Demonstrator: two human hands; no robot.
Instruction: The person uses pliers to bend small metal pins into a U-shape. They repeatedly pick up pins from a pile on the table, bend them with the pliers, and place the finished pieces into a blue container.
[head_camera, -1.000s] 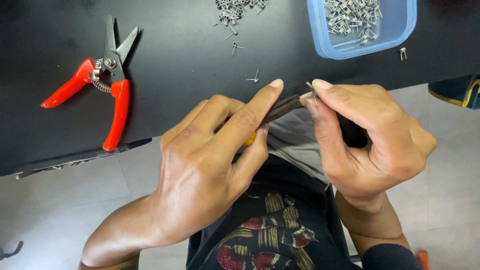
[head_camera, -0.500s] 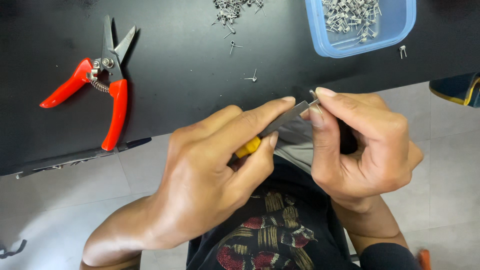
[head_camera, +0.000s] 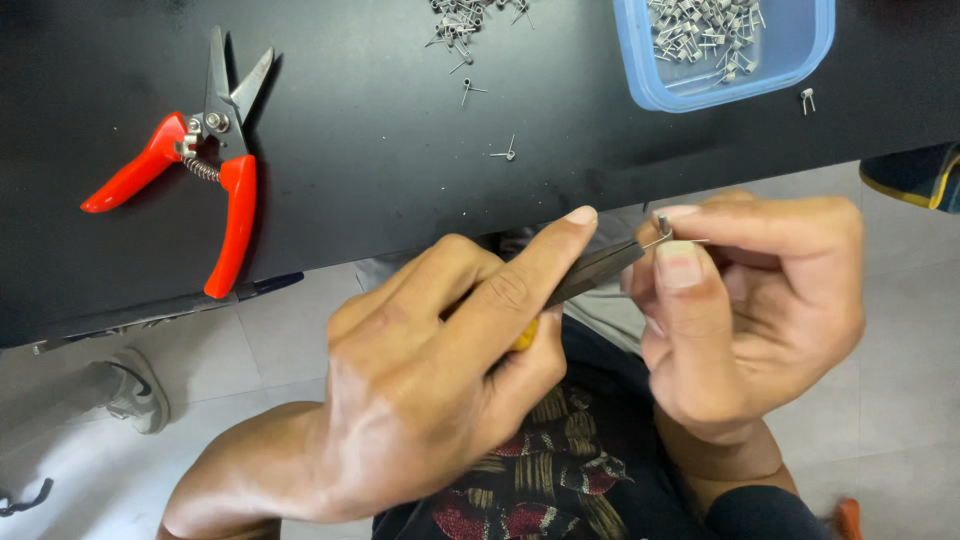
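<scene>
Pliers (head_camera: 590, 275) sit clenched in left hand (head_camera: 430, 390); right hand (head_camera: 750, 300) pinches wire coil (head_camera: 662, 232).

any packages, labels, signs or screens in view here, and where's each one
blue plastic container: the only package-like thing, top right on the black table, rounded rectangle, open, holding small metal wire pieces.
No labels, signs or screens show.

Bright, even daylight; sharp focus, soft shadows.
</scene>
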